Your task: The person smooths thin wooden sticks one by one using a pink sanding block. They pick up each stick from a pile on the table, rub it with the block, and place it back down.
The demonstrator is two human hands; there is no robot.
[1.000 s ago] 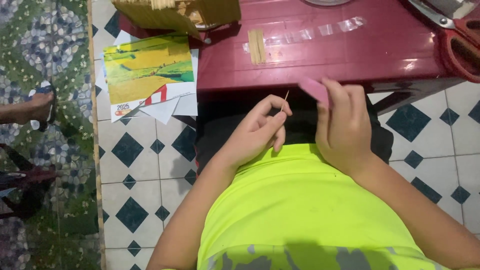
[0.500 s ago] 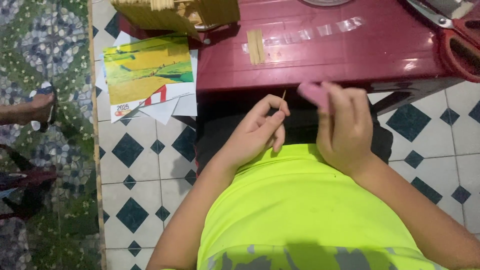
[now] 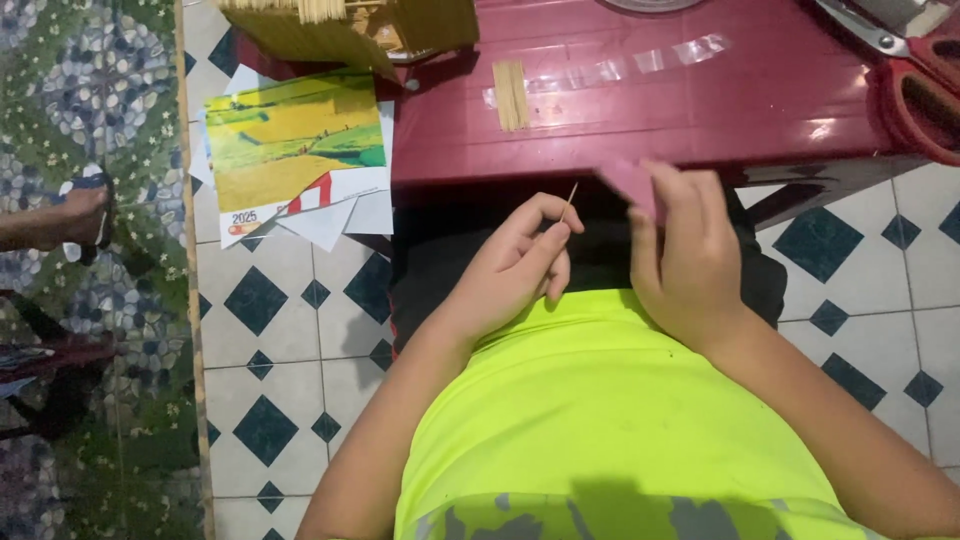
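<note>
1. Thin pale wooden stick: pinched narrowly between fingertips of the left hand, near the body, just below the dark red plastic table's near edge.
2. Easily snapped or dropped if squeezed harder.
3. Small pink flat piece, right of the stick: gripped by the right hand, fingers curled around it.
4. Could be poked off-centre if either hand wobbles.

I have 1 camera, worn on my head, looking steeply down and close over my yellow-green shirt and lap. It faces forward across the dark red table, with tiled floor to each side.
</note>
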